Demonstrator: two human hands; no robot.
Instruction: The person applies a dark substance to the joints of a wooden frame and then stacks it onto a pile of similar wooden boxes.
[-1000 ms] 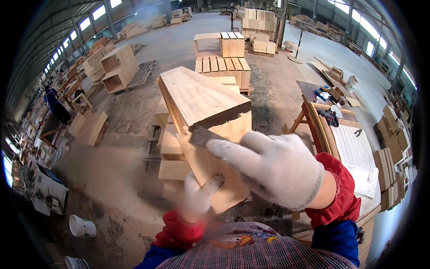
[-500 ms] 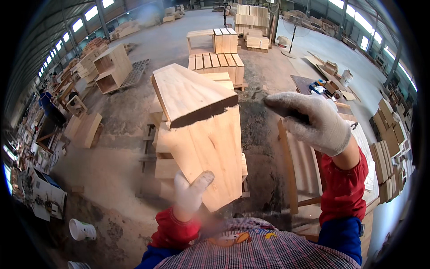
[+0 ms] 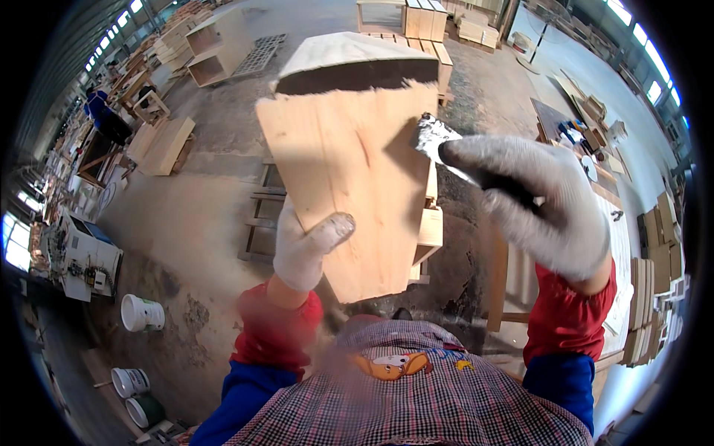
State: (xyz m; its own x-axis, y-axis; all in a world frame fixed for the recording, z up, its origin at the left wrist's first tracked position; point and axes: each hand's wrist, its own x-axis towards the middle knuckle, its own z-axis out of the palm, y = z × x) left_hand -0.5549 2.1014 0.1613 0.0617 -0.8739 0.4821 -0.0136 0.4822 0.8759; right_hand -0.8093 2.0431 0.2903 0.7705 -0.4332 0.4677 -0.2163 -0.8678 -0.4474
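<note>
A tapered piece of light wood [image 3: 372, 171], made of panels joined at an angle, is held up in front of me. A dark gap with a rough edge runs across its far part. My left hand [image 3: 305, 241], in a whitish glove, grips its left side, thumb on the face and the other fingers hidden behind. At the right edge, a crumpled silvery-white sheet [image 3: 437, 139] is pinched in my gloved right hand [image 3: 547, 201]. The sheet is close to the wood's edge; whether it touches, I cannot tell.
Stacked wooden boxes [image 3: 428, 22] stand ahead, with a wooden box unit [image 3: 216, 48] at far left. A wooden frame [image 3: 509, 286] and piled boards [image 3: 643, 305] are at right. White buckets [image 3: 143, 313] sit on the left floor. A person in blue [image 3: 100, 111] is farther left.
The wooden piece has tilted, its far panel now seen more edge-on. My right hand has moved nearer the wood's right edge, and the silvery sheet now shows. The whole view has shifted.
</note>
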